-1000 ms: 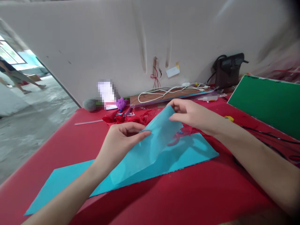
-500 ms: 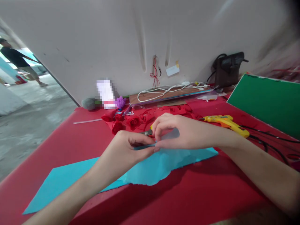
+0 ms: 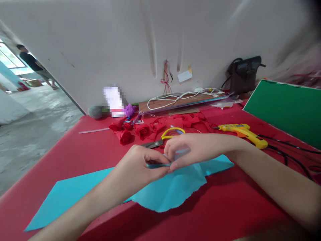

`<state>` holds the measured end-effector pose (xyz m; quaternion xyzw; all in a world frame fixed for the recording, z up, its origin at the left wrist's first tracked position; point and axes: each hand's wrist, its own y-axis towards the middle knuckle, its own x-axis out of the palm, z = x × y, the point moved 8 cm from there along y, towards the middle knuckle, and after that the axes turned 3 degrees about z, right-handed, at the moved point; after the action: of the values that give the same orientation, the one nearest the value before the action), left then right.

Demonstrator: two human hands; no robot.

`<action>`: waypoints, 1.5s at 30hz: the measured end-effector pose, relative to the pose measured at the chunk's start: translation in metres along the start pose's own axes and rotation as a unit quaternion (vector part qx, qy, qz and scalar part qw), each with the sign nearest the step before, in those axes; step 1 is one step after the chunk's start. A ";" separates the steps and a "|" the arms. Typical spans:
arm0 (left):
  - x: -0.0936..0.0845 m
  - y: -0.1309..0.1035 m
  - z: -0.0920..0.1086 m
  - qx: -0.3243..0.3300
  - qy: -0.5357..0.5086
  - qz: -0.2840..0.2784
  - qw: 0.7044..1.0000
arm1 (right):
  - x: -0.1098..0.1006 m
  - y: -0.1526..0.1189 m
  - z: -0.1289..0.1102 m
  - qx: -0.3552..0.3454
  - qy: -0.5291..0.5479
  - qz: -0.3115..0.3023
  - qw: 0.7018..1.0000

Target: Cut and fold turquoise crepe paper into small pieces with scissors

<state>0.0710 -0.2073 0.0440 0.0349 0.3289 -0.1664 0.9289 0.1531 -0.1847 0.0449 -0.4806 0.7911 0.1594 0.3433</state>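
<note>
A long sheet of blue tissue paper (image 3: 75, 190) lies on the red table (image 3: 225, 207). My left hand (image 3: 142, 165) and my right hand (image 3: 190, 150) meet above its middle and both pinch a folded edge of the blue paper between fingertips. Below my hands the gathered paper fans out toward me with a torn, wavy edge. Yellow-handled scissors (image 3: 163, 139) lie just behind my hands.
Red paper roses (image 3: 125, 135) and red scraps sit further back. A yellow glue gun (image 3: 240, 131) with black cord lies to the right, near a green board (image 3: 288, 110). White cables (image 3: 180, 96), a black bag (image 3: 244, 75) and the wall are behind. A person stands far left.
My hands came down and together, folding the lifted blue sheet flat and pinching its edge. The paper now bunches lower toward me, uncovering the scissors and glue gun.
</note>
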 end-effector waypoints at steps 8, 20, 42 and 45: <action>0.002 0.001 -0.001 -0.025 0.060 -0.038 0.997 | -0.004 -0.003 -0.003 0.041 -0.018 0.011 0.999; -0.015 0.003 -0.009 -0.045 0.044 -0.029 0.998 | -0.023 -0.013 0.001 0.096 -0.013 0.065 0.993; -0.037 0.005 -0.014 -0.071 0.028 -0.007 0.997 | -0.039 -0.020 0.014 0.114 0.071 0.070 0.989; -0.041 0.003 -0.013 -0.073 0.031 0.001 0.997 | -0.037 -0.017 0.013 0.103 0.090 0.084 0.987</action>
<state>0.0348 -0.1904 0.0594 -0.0274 0.3687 -0.1400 0.9186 0.1840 -0.1617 0.0625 -0.3868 0.8685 0.0612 0.3040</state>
